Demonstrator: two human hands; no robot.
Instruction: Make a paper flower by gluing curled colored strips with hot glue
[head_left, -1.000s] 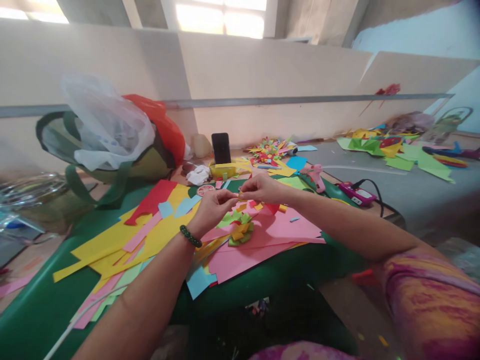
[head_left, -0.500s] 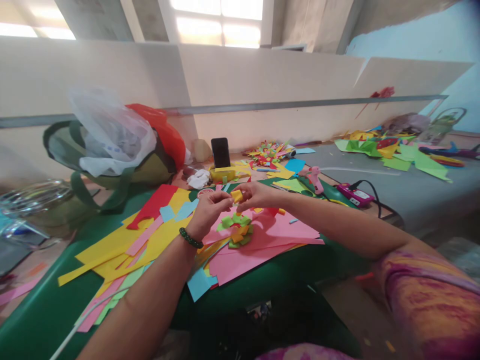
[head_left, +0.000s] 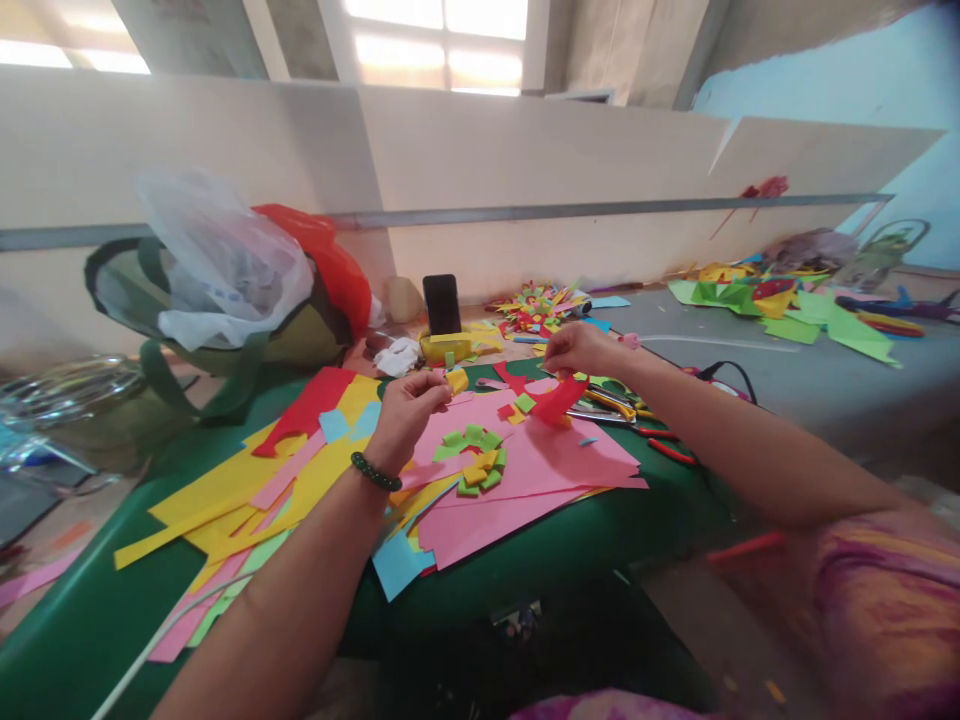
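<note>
My left hand pinches a small folded piece of yellow paper above the pink sheets. Farther right, the fingers of my right hand are pressed together just over a curled red paper scrap; what is between the fingertips is too small to make out. Below and between both hands, a ring of folded green paper with yellow pieces on its right side lies on the pink paper. Small green and red squares rest beside the red scrap.
Yellow sheets and coloured strips cover the table's left side. Pliers with red handles and other tools lie right, under my forearm. A phone stands at the back, near a multicoloured paper pile. A bag stands back left.
My hands have moved apart. The right one has left the yellow piece and gone right to the red scrap. My left hand keeps the yellow piece, slightly further left.
</note>
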